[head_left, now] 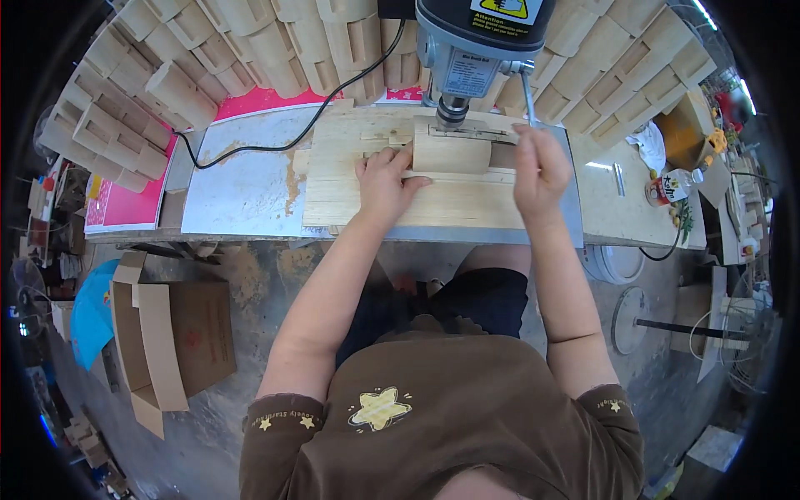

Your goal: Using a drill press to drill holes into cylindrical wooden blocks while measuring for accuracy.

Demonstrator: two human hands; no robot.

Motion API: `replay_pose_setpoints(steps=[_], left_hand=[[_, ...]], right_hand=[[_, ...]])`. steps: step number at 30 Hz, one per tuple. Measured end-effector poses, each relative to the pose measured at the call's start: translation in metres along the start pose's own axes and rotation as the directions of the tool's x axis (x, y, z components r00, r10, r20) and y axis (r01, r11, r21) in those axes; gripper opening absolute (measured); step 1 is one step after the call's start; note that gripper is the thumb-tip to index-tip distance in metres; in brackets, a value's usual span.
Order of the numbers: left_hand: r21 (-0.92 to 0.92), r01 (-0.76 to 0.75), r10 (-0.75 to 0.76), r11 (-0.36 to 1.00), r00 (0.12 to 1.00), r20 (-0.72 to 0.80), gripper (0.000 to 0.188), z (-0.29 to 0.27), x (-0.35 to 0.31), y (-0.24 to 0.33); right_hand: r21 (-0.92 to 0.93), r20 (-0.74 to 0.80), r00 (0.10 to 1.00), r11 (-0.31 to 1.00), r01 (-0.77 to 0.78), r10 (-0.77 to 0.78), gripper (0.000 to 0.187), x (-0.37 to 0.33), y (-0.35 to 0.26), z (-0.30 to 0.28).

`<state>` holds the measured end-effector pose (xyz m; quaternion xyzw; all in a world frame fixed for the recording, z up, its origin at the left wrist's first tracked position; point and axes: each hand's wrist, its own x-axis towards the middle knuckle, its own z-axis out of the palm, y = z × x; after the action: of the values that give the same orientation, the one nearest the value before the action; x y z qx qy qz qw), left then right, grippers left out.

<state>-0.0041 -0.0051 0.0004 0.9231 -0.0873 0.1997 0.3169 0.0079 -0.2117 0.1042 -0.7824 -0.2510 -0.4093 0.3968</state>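
Observation:
A curved, pale wooden block (pixel 454 157) lies on a light wooden board (pixel 350 196) under the drill press (pixel 473 68). The drill chuck (pixel 452 112) is right above the block's far edge; the bit's tip is too small to make out. My left hand (pixel 387 182) grips the block's left end, with its thumb along the near side. My right hand (pixel 542 171) is closed around the lower end of the press's metal feed lever (pixel 528 98), to the right of the block.
Cut wooden cylinders (pixel 275 50) stand stacked along the back on both sides. A black cable (pixel 287 148) crosses the bench at left. On the right are a bottle (pixel 673 187) and a white cloth (pixel 648 148). A cardboard box (pixel 187 337) stands on the floor at left.

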Motion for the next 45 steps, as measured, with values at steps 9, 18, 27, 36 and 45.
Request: replay_pose_setpoints(steps=[9,18,27,36,45], left_hand=[[-0.004,0.000,0.000,1.000,1.000,0.009,0.060,-0.002,0.000,-0.001],[-0.181,0.115,-0.112,0.977,0.993,0.025,0.048,-0.005,0.009,0.007],[-0.187,-0.024,0.017,0.982,0.999,-0.042,0.041,-0.003,0.003,-0.003],[-0.510,0.309,-0.367,0.803,0.930,-0.016,0.025,-0.121,-0.051,-0.061],[-0.693,0.676,-0.678,0.250,0.633,0.374,0.036,-0.140,-0.048,-0.008]], right_hand=[[-0.140,-0.031,0.962,0.951,-0.275,0.273,0.033,0.167,0.002,0.002],[0.070,0.274,0.924,0.953,-0.295,0.266,0.028,0.094,0.055,-0.015],[-0.344,0.548,0.812,0.939,-0.002,0.203,0.028,-0.016,0.044,-0.014],[-0.348,0.511,0.846,0.937,0.044,0.151,0.027,-0.031,0.032,-0.025],[-0.216,0.566,0.822,0.974,0.070,0.067,0.028,-0.038,-0.007,-0.017]])
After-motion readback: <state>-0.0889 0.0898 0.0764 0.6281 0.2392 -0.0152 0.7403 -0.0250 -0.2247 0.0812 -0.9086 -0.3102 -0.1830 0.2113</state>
